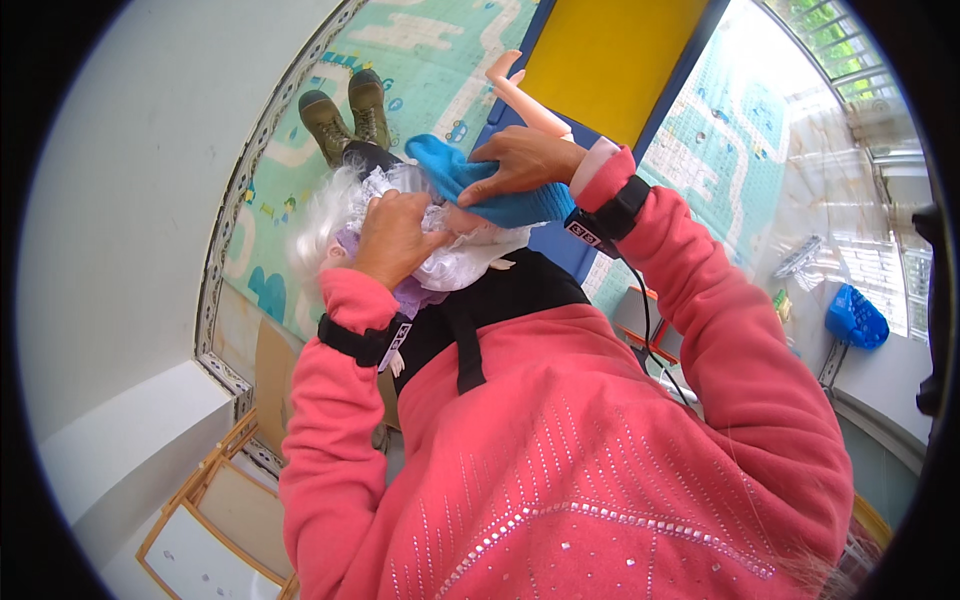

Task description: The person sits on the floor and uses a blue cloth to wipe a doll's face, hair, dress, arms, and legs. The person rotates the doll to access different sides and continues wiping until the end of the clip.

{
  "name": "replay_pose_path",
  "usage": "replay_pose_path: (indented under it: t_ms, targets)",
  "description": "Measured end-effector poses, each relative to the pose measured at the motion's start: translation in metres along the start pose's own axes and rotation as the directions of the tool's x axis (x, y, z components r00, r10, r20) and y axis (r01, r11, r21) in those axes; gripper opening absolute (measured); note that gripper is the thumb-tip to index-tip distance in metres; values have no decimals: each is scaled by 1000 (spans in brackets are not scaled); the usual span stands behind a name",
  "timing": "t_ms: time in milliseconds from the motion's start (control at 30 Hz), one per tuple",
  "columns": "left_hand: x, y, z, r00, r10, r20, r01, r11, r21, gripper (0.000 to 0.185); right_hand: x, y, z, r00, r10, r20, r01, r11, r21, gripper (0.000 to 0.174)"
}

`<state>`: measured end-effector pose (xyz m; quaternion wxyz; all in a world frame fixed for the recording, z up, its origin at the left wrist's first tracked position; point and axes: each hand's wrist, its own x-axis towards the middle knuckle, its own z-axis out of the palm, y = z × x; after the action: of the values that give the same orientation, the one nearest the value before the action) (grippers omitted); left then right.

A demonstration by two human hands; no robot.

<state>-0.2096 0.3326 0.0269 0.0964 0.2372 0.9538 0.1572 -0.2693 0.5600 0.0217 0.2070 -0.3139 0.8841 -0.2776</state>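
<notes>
A doll with long white hair (311, 225) and a white and lilac lace dress (457, 266) lies across my lap, its bare legs (529, 105) pointing up and right. My left hand (401, 234) rests on the lace of the dress, thumb towards the doll's body; whether its fingers grip the fabric is hidden. Between the thumb and fingers of my right hand (517, 165) is a blue knitted cloth (502, 196), which lies over part of the doll's body. One small doll hand (501, 264) shows below the dress.
A table with a yellow top (607, 60) and blue edge stands ahead. A patterned play mat (412, 45) covers the floor beneath my green boots (345, 112). A wall is at left, a wooden-framed board (210, 551) at lower left, a blue basket (857, 316) at right. A black cable (646, 315) hangs from my right wrist.
</notes>
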Motion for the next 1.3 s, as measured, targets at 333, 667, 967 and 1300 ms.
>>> replay_pose_path:
  t_ms: [333, 667, 967, 1300]
  targets:
    - [-11, -2, 9, 993, 23, -117, -31, 998, -61, 37, 10, -22, 18, 979, -181, 93, 195, 963, -186, 49]
    - [-30, -74, -38, 859, -474, -191, 221, 682, -697, 28, -31, -24, 39, 936, -238, -261, 179, 957, -229, 44]
    - [-20, -70, -35, 930, -367, 10, 320, 796, -513, 32, -34, -22, 25, 893, -246, -376, 140, 947, -288, 49]
    - [-65, -62, -26, 765, -622, -165, 269, 542, -796, 35, -47, 2, 10, 927, 78, -368, -63, 997, 52, 70]
